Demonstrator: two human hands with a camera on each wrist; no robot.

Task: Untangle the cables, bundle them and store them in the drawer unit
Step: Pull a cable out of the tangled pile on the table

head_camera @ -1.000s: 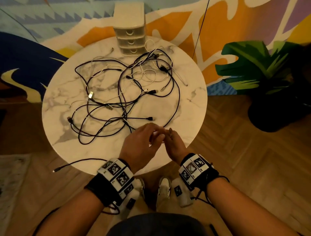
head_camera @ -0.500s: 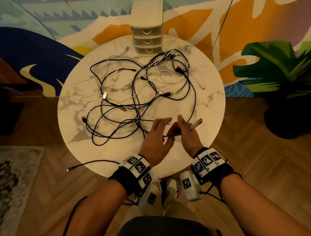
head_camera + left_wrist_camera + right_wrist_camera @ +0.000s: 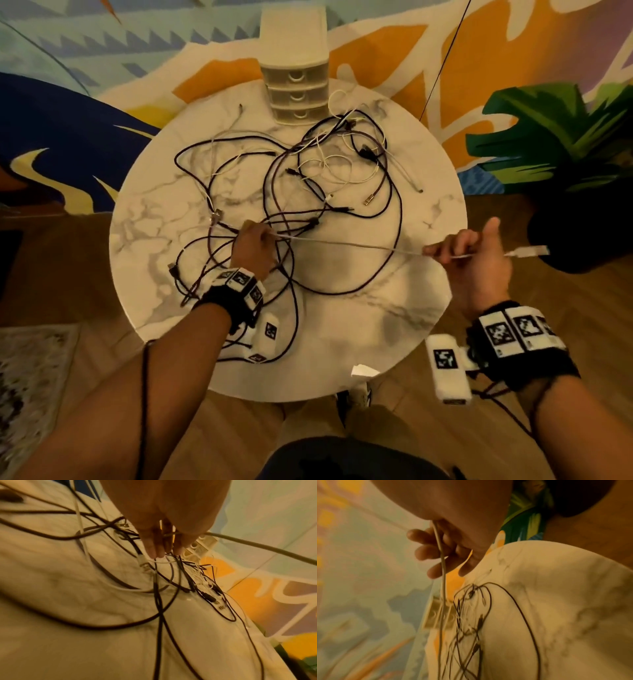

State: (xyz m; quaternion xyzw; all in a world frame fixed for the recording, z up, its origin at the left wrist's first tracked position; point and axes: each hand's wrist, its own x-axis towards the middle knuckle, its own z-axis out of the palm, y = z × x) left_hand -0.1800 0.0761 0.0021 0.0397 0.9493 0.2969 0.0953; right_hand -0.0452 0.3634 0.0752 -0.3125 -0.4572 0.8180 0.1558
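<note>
A tangle of black and white cables lies spread over the round marble table. The cream drawer unit stands at the far edge with its three drawers closed. One white cable runs taut between my hands. My left hand grips it in the middle of the tangle, and in the left wrist view the white cable passes between my fingers. My right hand holds it just past the table's right edge, with the plug sticking out to the right. In the right wrist view my fingers curl round the cable.
A potted plant in a dark pot stands on the wooden floor right of the table, close to my right hand. A pale rug lies at the lower left. A scrap of white paper sits at the table's near edge. A painted wall rises behind.
My hands, together at the near edge before, have moved apart. The right hand has drawn the white cable out past the right edge; the left has reached into the tangle.
</note>
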